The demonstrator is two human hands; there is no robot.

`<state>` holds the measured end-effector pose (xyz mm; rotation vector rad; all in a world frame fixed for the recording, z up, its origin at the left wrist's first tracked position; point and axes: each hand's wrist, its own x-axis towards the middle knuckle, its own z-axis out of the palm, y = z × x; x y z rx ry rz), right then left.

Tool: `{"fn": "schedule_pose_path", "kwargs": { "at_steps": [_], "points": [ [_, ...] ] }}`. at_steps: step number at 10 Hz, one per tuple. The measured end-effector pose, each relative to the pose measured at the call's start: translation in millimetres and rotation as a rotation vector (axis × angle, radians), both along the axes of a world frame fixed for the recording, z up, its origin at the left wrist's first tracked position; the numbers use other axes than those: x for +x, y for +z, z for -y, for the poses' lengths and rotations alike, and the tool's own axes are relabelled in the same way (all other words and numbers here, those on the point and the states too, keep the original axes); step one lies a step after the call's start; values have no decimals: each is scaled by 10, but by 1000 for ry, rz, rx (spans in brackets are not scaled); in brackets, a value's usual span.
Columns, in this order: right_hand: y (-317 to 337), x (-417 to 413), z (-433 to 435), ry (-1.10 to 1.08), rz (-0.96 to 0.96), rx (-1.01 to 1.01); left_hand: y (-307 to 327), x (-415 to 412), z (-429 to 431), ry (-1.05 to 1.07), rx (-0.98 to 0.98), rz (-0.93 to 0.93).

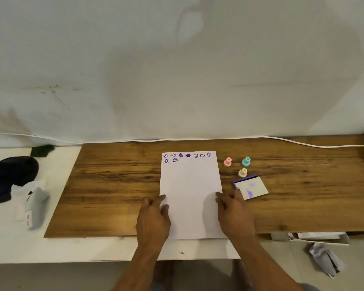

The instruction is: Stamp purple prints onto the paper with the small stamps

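Observation:
A white sheet of paper lies on the wooden board, with several purple smiley and heart prints along its top edge. To its right stand three small stamps: pink, teal and yellow. A purple ink pad with an ink-stained lid lies just below them. My left hand rests flat on the paper's lower left edge. My right hand rests on its lower right edge, close to the ink pad. Neither hand holds anything.
A white cable runs along the board's far edge by the wall. A dark object and a crumpled plastic bag lie on the white surface at left. Crumpled paper lies on the floor at lower right.

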<state>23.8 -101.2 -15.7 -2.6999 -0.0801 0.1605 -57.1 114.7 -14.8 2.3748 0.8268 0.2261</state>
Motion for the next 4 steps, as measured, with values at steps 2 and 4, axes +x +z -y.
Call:
{"fn": "schedule_pose_path", "kwargs": {
  "at_steps": [2, 4],
  "points": [
    [143, -95, -2, 162, -16, -216, 88, -74, 17, -104, 47, -99],
    [555, -27, 0, 207, 48, -186, 399, -65, -17, -199, 221, -195]
  ]
}}
